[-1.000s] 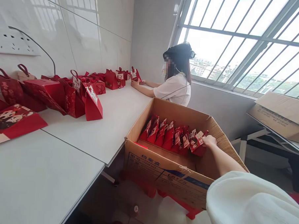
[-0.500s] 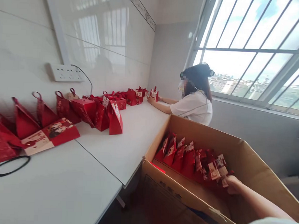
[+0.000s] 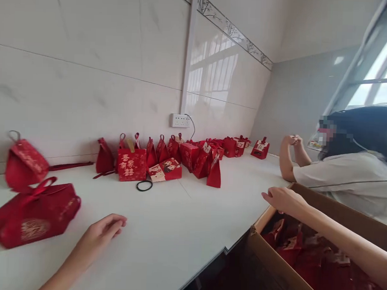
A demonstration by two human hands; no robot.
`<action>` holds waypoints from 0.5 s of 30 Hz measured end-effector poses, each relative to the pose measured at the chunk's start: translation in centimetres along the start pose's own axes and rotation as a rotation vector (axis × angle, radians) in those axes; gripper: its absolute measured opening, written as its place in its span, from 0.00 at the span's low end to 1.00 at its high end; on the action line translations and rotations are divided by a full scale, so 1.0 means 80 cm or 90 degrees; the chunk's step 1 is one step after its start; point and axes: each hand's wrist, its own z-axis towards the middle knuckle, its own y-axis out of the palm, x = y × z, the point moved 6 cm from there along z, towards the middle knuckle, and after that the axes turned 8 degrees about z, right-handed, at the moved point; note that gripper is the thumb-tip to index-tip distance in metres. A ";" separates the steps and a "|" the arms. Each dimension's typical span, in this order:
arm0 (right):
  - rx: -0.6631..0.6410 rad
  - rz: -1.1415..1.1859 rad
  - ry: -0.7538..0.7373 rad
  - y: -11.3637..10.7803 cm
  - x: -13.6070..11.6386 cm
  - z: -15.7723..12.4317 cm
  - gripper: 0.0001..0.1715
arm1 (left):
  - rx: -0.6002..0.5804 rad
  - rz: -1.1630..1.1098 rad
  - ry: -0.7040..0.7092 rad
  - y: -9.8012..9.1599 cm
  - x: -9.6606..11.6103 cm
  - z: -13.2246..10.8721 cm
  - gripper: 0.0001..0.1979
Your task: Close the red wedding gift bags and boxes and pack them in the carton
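Observation:
My left hand [image 3: 104,231] is over the white table [image 3: 164,237], its fingers loosely bent and holding nothing. Beside it lies a large red gift box [image 3: 45,224] with a ribbon bow and a gold round print. Behind that box leans another red gift bag [image 3: 26,163]. My right hand [image 3: 282,200] hovers over the near corner of a cardboard carton [image 3: 256,239], empty, with fingers partly bent. Several red gift boxes [image 3: 316,261] with printed tags fill the carton below my forearm.
Along the wall stand several red gift boxes [image 3: 131,164], some with loops. A black ring [image 3: 144,185] lies in front of them. A co-worker [image 3: 355,177] sits at the right, hands raised near a red box [image 3: 260,149]. A power strip [image 3: 180,120] is on the wall.
The view has swung left. My right hand has come up out of the carton and left the boxes there. My left hand has entered view. The co-worker's hands have left the red box.

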 end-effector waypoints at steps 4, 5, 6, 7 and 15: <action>0.066 0.054 -0.132 0.019 -0.145 0.043 0.27 | 0.005 -0.042 0.014 0.000 0.018 -0.013 0.15; 0.107 0.089 -0.123 0.022 -0.168 0.052 0.31 | 0.006 -0.053 0.015 0.000 0.020 -0.015 0.15; 0.145 0.127 -0.101 0.025 -0.186 0.061 0.36 | 0.006 -0.062 0.018 0.001 0.021 -0.016 0.15; 0.173 0.162 -0.074 0.028 -0.198 0.069 0.39 | 0.004 -0.067 0.017 0.001 0.020 -0.016 0.14; 0.201 0.199 -0.078 0.036 -0.205 0.105 0.33 | -0.011 -0.071 0.029 0.008 0.011 -0.017 0.10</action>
